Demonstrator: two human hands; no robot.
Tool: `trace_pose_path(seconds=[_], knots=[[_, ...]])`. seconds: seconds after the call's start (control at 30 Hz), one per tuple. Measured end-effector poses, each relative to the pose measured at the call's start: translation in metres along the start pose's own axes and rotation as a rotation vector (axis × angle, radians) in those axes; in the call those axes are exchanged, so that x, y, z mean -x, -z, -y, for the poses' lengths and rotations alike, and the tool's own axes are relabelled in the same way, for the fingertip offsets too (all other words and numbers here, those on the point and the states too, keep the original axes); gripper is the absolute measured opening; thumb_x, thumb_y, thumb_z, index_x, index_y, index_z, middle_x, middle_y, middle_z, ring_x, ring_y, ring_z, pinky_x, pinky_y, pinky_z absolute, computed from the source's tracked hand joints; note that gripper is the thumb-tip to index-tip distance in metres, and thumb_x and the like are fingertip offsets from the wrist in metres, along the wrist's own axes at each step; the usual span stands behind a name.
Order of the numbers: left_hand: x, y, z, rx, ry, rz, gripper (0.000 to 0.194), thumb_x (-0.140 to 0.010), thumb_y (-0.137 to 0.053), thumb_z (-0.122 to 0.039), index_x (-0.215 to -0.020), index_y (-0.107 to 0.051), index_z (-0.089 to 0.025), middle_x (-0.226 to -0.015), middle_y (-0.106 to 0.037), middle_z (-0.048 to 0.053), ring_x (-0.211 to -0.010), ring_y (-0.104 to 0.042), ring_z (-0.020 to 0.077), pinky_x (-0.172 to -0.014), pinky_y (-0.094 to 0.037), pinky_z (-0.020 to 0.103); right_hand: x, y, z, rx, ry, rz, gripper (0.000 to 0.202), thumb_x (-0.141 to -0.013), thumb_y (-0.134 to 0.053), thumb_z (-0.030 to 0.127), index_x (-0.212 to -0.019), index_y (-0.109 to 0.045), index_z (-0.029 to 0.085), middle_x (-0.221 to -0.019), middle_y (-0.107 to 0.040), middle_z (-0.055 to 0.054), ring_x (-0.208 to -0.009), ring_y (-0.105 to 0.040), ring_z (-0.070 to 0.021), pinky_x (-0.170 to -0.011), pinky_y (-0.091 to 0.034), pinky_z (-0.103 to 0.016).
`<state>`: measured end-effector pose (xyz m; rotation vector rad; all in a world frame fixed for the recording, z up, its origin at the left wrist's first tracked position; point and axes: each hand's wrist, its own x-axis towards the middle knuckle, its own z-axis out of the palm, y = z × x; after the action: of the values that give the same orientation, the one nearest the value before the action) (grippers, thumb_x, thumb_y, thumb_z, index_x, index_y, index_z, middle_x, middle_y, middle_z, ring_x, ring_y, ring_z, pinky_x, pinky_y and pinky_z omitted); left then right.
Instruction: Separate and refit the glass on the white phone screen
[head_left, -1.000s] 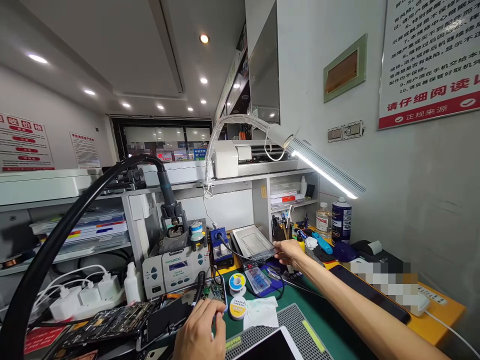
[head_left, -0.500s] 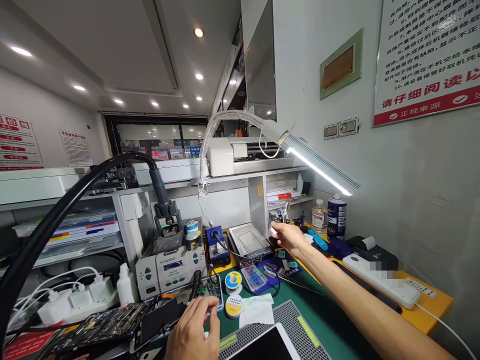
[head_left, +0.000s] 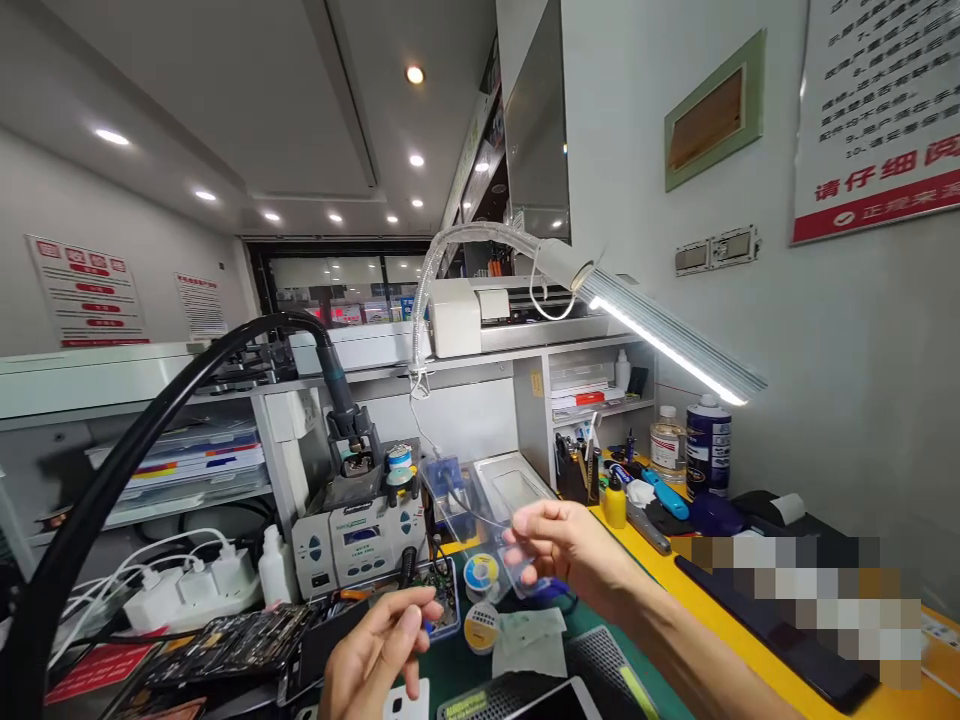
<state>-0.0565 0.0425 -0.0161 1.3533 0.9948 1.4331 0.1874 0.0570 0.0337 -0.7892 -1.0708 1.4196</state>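
the right hand [head_left: 566, 545] pinches a clear plastic sheet [head_left: 476, 515]; the left hand's [head_left: 379, 650] fingers curl, grip unclear, beside the blue-edged tray [head_left: 448, 615].

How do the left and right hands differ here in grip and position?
The right hand grips clear plastic; the left hand shows nothing plainly held.
The right hand is higher in the view, in front of the metal-framed plate; the left hand is low, beside the parts tray.
The right hand shows much of its forearm; the left hand is cut off near the wrist.
Both are bare, with bent fingers.
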Motion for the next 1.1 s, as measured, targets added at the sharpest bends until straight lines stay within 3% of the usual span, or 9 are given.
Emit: trace_pose_path(seconds=[0.13,0.33,0.47,0.6,0.67,0.87,1.1], knots=[[0.000,-0.001,-0.010,0.104,-0.018,0.013,0.056,-0.076,-0.070,-0.064,-0.098,-0.076,-0.013,-0.088,-0.074,0.015,-0.071,-0.059,0.0207,-0.046,-0.047,0.025,0.007,-0.021,-0.028,-0.035,-0.047,0.084,0.031,-0.072,-0.086,0.036,-0.080,-0.069,0.012,-0.083,-0.071,-0.007,-0.073,-0.071,-0.0215,-0.056,-0.054,-0.027],[0.001,-0.001,-0.008,0.001,0.010,-0.011,0.038,-0.079,-0.073,-0.052,-0.085,-0.076,-0.014,-0.072,-0.068,0.006,-0.054,-0.053,0.0121,-0.046,-0.046,0.022,0.015,-0.026,-0.046,-0.029,-0.141,0.128,0.032,-0.075,-0.084,0.040,-0.083,-0.070,0.012,-0.086,-0.070,-0.010,-0.076,-0.070,-0.0231,-0.058,-0.054,-0.029],[0.003,-0.001,-0.008,-0.027,0.010,-0.007,0.034,-0.084,-0.070,-0.047,-0.078,-0.074,-0.014,-0.070,-0.066,0.003,-0.052,-0.052,0.0095,-0.047,-0.044,0.020,0.020,-0.026,-0.045,0.024,-0.165,0.146,0.033,-0.077,-0.082,0.045,-0.082,-0.071,0.014,-0.085,-0.070,-0.009,-0.081,-0.069,-0.0238,-0.061,-0.054,-0.030],[0.003,0.000,-0.009,0.016,0.021,0.004,0.030,-0.086,-0.070,-0.043,-0.092,-0.074,-0.015,-0.075,-0.068,0.004,-0.059,-0.056,0.0118,-0.048,-0.046,0.021,0.021,-0.025,-0.041,0.093,-0.138,0.144,0.033,-0.078,-0.080,0.048,-0.081,-0.073,0.016,-0.084,-0.070,-0.008,-0.080,-0.066,-0.0219,-0.061,-0.054,-0.028],[0.002,0.002,-0.009,0.067,0.039,-0.001,0.029,-0.086,-0.071,-0.041,-0.098,-0.074,-0.015,-0.078,-0.069,0.004,-0.062,-0.057,0.0127,-0.048,-0.047,0.021,0.020,-0.023,-0.039,0.138,-0.112,0.162,0.031,-0.079,-0.079,0.046,-0.082,-0.075,0.016,-0.082,-0.071,-0.008,-0.077,-0.065,-0.0198,-0.060,-0.054,-0.027],[-0.003,0.005,-0.012,0.276,0.127,-0.018,0.024,-0.079,-0.077,-0.033,-0.093,-0.075,-0.013,-0.081,-0.069,0.005,-0.065,-0.056,0.0123,-0.044,-0.045,0.019,0.020,-0.016,-0.034,0.123,-0.142,0.228,0.029,-0.082,-0.077,0.043,-0.082,-0.074,0.015,-0.084,-0.071,-0.009,-0.078,-0.066,-0.0207,-0.063,-0.055,-0.029],[-0.005,0.004,-0.018,0.410,0.173,-0.013,0.018,-0.079,-0.077,-0.026,-0.090,-0.074,-0.013,-0.079,-0.068,0.003,-0.066,-0.058,0.0118,-0.046,-0.049,0.019,0.023,-0.011,-0.027,0.102,-0.088,0.213,0.021,-0.082,-0.079,0.034,-0.079,-0.075,0.014,-0.078,-0.073,-0.008,-0.070,-0.066,-0.0167,-0.059,-0.054,-0.026]])
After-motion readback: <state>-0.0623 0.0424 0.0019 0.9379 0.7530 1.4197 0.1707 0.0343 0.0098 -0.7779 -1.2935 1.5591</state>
